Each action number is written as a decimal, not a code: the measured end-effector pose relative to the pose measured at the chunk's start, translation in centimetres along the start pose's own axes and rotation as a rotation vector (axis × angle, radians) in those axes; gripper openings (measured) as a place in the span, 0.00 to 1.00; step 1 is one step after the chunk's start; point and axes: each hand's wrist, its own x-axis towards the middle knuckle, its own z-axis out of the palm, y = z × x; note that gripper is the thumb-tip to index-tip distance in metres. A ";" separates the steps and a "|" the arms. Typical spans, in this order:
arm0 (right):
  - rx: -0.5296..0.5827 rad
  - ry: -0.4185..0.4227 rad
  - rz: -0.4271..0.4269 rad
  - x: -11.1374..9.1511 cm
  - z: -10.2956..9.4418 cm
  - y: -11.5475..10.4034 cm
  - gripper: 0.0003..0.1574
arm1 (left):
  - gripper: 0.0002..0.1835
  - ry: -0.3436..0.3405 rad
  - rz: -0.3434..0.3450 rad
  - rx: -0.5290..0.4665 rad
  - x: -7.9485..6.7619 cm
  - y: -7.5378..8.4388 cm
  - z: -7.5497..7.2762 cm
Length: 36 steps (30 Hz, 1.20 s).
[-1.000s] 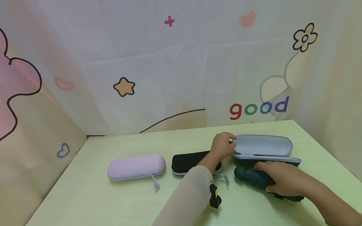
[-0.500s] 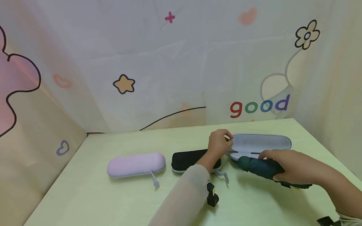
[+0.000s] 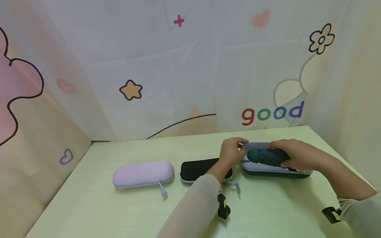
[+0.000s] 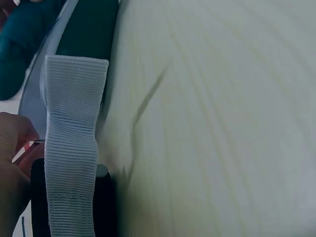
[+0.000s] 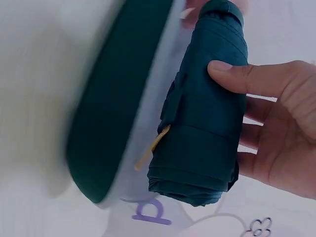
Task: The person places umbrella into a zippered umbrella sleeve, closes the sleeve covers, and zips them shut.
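Observation:
A rolled dark green folding umbrella (image 3: 266,157) is in my right hand (image 3: 303,155), which grips it over an opened hard zip case (image 3: 274,174). In the right wrist view the thumb lies across the umbrella (image 5: 202,113) and the other fingers go behind it; a yellow cord (image 5: 150,148) hangs from its side. The case (image 5: 116,103) is dark green outside and pale grey inside, its lid raised at the back. With thumb and forefinger my left hand (image 3: 231,152) pinches the case's left end near the lid edge. A pale webbing strap (image 4: 71,138) crosses the left wrist view.
A black zip case (image 3: 197,168) lies closed under the left forearm, with a grey pull ribbon (image 3: 235,185). Farther left rests a closed lilac case (image 3: 143,174). Behind the pale green table (image 3: 98,211) hangs a printed curtain (image 3: 166,82).
My right hand has raised the umbrella from in front of the case and moved it back over the opening. The left hand stays at the case's left end.

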 end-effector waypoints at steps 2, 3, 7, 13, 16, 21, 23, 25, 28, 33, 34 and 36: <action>0.005 -0.026 -0.004 0.6 0.6 0.2 0.34 | 0.16 0.008 0.011 -0.008 0.0 0.0 -0.1; 0.001 -0.039 -0.010 0.9 0.8 0.2 0.34 | 0.16 0.010 0.013 -0.014 -0.1 0.0 -0.2; -0.011 -0.080 -0.029 1.5 1.9 0.3 0.33 | 0.17 0.032 0.017 -0.045 -0.1 0.1 -0.5; 0.013 -0.121 -0.002 1.7 3.1 0.3 0.31 | 0.15 0.053 0.017 -0.074 -0.3 0.3 -0.6; 0.023 -0.125 -0.001 1.7 3.6 0.3 0.30 | 0.13 0.048 0.021 -0.084 -0.3 0.5 -0.5; 0.025 -0.111 0.013 1.3 3.8 0.3 0.31 | 0.12 0.040 0.041 -0.065 -0.4 0.7 -0.6; 0.021 -0.101 0.014 1.1 3.8 0.3 0.31 | 0.12 0.025 0.046 -0.051 -0.5 0.8 -0.7; 0.013 -0.082 0.003 0.8 3.7 0.3 0.30 | 0.13 -0.002 0.057 -0.031 -0.6 0.8 -0.9; 0.003 -0.047 0.001 0.3 3.4 0.4 0.28 | 0.17 -0.056 0.075 0.011 -0.6 0.7 -1.2; 0.020 -0.018 0.023 -0.5 2.8 0.3 0.25 | 0.17 -0.136 0.118 0.110 -0.6 0.7 -1.6; 0.028 -0.014 0.026 -0.7 2.6 0.3 0.25 | 0.17 -0.150 0.127 0.132 -0.6 0.8 -1.6; 0.052 -0.012 0.039 -1.2 2.2 0.3 0.23 | 0.17 -0.186 0.137 0.161 -0.7 0.9 -1.6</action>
